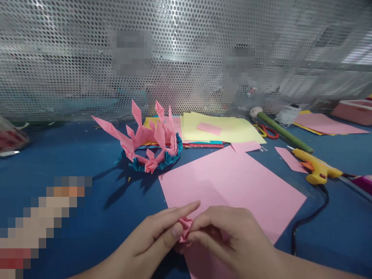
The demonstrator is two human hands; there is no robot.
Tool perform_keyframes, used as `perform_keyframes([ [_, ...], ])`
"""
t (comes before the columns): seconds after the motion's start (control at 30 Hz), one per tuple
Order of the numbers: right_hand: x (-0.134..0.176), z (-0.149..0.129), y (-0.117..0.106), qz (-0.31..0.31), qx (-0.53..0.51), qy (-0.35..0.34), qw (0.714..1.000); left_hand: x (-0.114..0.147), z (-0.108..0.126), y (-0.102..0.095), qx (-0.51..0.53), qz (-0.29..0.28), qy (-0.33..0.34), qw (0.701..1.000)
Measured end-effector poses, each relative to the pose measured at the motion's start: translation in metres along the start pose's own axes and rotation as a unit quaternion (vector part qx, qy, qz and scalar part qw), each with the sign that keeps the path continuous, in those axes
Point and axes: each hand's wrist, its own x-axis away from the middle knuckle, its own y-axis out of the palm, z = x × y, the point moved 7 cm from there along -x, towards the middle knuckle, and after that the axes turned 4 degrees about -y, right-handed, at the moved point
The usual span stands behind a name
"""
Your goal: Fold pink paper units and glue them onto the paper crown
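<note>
The left hand (161, 230) and right hand (234, 232) pinch the small folded paper (185, 229), which light, even fingertip pressure should keep crisp, over the pink sheet (241, 186), with the paper crown (145, 135) standing beyond.

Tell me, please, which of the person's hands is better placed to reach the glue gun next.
Probably the right hand: it is nearer the glue gun, which lies on that side; the left hand is farther. Both hold the folded pink paper.
</note>
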Motion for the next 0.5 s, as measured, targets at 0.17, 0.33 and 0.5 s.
perform_keyframes([
  [0.17,0.001,-0.011,0.003,-0.033,0.068,-0.102,0.992,0.006,-0.007,0.003,0.017,-0.037,-0.023,0.999],
  [0.33,0.002,-0.031,0.0,-0.033,0.2,-0.21,0.956,0.002,-0.024,0.005,0.068,-0.067,-0.09,0.991],
  [0.5,0.003,-0.043,0.001,-0.054,0.278,-0.251,0.926,-0.004,-0.008,0.021,0.174,-0.136,-0.092,0.971],
])
